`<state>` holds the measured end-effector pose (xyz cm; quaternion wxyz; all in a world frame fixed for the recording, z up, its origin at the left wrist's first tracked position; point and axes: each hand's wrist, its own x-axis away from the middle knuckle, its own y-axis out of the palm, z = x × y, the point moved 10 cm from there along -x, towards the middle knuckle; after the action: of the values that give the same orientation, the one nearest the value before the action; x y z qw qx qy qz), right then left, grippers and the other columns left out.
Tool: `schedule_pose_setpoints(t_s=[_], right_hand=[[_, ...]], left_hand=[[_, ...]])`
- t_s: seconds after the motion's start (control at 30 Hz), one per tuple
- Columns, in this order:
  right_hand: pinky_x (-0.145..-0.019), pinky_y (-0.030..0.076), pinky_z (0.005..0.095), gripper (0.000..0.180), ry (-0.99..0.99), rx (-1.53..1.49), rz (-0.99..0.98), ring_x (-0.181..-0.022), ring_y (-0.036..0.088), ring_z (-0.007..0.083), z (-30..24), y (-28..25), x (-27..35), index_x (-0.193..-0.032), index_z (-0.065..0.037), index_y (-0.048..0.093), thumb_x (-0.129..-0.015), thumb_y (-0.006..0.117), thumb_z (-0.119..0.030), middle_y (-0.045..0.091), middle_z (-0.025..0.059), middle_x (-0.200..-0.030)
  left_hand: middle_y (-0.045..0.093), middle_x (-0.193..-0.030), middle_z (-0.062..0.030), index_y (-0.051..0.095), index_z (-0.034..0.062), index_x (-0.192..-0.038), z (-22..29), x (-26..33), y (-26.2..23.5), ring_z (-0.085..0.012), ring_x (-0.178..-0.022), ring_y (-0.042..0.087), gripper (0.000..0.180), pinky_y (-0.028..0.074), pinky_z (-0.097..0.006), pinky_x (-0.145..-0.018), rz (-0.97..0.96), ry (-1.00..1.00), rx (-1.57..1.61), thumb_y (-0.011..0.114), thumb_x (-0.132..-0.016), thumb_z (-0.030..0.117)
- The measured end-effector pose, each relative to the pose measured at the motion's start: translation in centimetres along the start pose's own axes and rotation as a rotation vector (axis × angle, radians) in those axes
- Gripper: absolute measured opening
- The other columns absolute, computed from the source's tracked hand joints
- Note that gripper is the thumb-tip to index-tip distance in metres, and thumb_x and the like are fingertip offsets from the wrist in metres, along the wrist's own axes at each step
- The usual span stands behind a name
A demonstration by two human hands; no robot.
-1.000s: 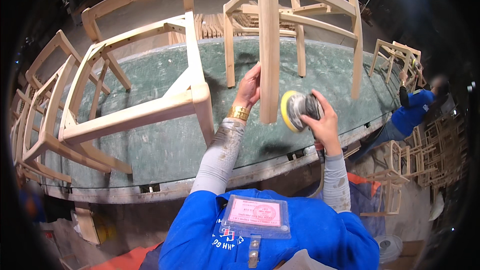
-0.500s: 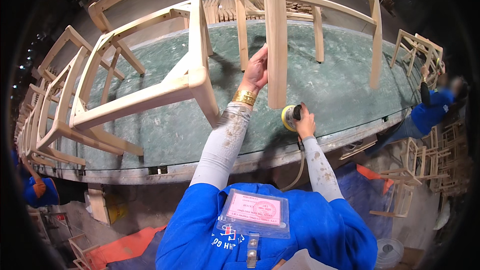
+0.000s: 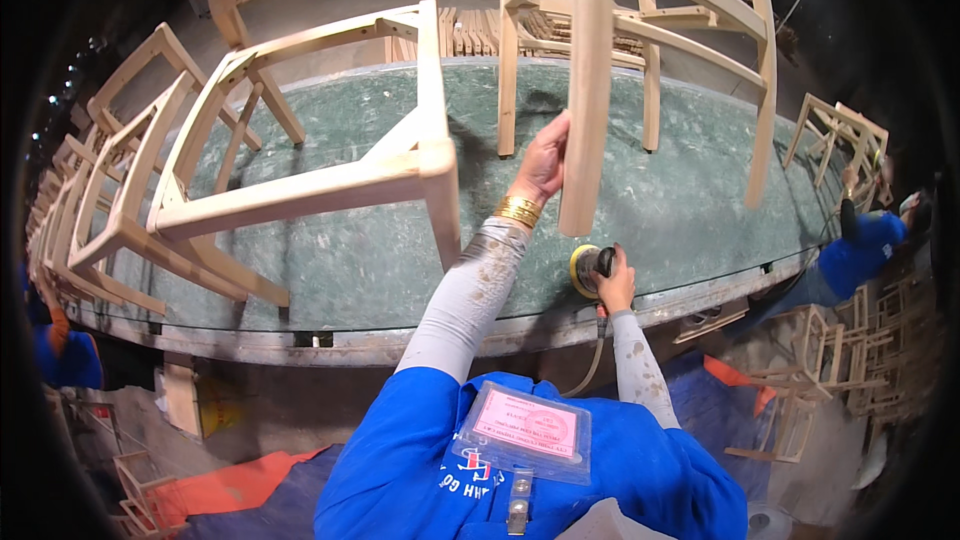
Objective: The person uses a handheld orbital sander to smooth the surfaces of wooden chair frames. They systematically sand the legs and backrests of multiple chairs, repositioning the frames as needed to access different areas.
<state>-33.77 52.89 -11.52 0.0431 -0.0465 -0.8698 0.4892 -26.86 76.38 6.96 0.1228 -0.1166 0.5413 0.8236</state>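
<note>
Your left hand is clenched on the pale wooden leg of the unfinished chair frame standing on the green-topped bench; hold it rigid. Your right hand grasps the yellow-padded round sander just below the leg's foot; bring the pad flat against the wood.

1. The left hand reaches forward on an outstretched arm (gold bangles at the wrist), fingers wrapped in a grip.
2. The right hand sits lower and nearer the body, elbow bent, fingers closed.
</note>
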Motion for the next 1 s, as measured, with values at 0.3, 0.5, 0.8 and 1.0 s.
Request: schedule_pose_setpoints(t_s=[0.3,0.5,0.8,1.0], right_hand=[[-0.090,0.044,0.0459,0.070,-0.176,0.067,-0.086,-0.100,0.056,0.0454,2.2,3.9,-2.5,-0.133,-0.015,0.044,-0.069,0.071,-0.026,0.057,0.0239,-0.113],[-0.082,0.046,0.0425,0.043,-0.237,0.168,-0.112,-0.092,0.060,0.0357,-1.9,6.7,-2.9,-0.097,-0.003,0.063,-0.069,0.068,-0.034,0.064,0.0218,-0.095],[-0.089,0.042,0.0432,0.046,-0.087,0.149,-0.137,-0.099,0.057,0.0376,2.3,6.7,-3.0,-0.101,-0.001,0.061,-0.073,0.063,-0.037,0.062,0.0218,-0.101],[-0.080,0.047,0.0434,0.050,-0.281,0.276,-0.084,-0.090,0.061,0.0427,-0.8,5.8,-2.2,-0.101,0.005,0.062,-0.075,0.067,-0.037,0.063,0.0281,-0.090]], left_hand=[[0.061,-0.111,-0.0049,0.050,0.0015,-0.126,-4.3,2.4,2.6,-0.0119,-0.098,0.058,0.037,0.047,-0.028,-0.088,-0.101,-0.098,0.127,0.048,-0.096,0.023],[0.060,-0.116,-0.0079,0.052,-0.0026,-0.125,-4.4,2.7,-0.2,-0.0144,-0.102,0.057,0.042,0.044,-0.029,-0.091,-0.105,-0.164,0.274,0.043,-0.098,0.029],[0.056,-0.119,-0.0180,0.049,-0.0043,-0.127,-3.9,3.3,1.8,-0.0230,-0.109,0.054,0.102,0.041,-0.035,-0.096,0.030,-0.113,0.357,0.029,-0.077,0.083],[0.055,-0.121,-0.0179,0.047,-0.0038,-0.129,-2.6,2.3,1.5,-0.0251,-0.113,0.051,0.104,0.039,-0.038,-0.099,0.015,-0.033,0.352,0.029,-0.076,0.084]])
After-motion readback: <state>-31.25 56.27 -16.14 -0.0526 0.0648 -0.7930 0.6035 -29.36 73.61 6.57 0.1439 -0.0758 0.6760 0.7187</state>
